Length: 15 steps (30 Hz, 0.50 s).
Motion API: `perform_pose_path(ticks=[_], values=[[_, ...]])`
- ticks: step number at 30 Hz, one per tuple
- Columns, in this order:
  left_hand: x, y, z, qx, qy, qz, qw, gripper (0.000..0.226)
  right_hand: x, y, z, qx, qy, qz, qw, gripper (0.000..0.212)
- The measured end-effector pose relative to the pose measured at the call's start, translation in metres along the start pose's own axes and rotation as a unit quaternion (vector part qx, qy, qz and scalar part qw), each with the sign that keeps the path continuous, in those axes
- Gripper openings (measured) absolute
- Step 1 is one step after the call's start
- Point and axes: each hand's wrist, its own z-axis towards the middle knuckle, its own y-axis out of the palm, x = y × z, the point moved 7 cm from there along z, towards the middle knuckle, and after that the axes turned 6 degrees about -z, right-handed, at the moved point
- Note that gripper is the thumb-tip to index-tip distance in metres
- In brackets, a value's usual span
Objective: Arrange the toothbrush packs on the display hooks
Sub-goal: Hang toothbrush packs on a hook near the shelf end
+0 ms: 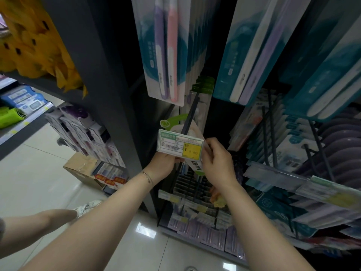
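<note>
A white-and-green toothbrush pack [196,165] sits at the front end of a dark display hook [190,112], just behind the hook's price tag [180,143]. My right hand [217,163] pinches the pack's right edge. Under the tag, my left hand [166,165] grips the pack's lower left side; its fingers are mostly hidden. More green-topped packs [203,85] hang further back on the same hook. Teal packs with a purple and a pink brush [166,49] hang above.
Teal toothbrush packs [254,51] crowd the upper right. Hooks with a tag rail [277,175] jut out at lower right. A grey shelf upright [109,75] stands left, with boxes [84,133] and a cardboard carton [84,169] on the tiled floor.
</note>
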Motion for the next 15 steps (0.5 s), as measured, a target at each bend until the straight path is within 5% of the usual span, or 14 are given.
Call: perform_pose_path(ticks=[6, 15], values=[[-0.008, -0.006, -0.002, 0.023, -0.015, 0.069, 0.997, 0.023, 0.001, 0.002, 0.009, -0.055, 0.004, 0.012, 0.998, 0.016], [0.006, 0.002, 0.001, 0.0, -0.05, 0.122, 0.991, 0.03, 0.007, -0.008, 0.011, -0.005, 0.049, 0.001, 0.999, 0.018]])
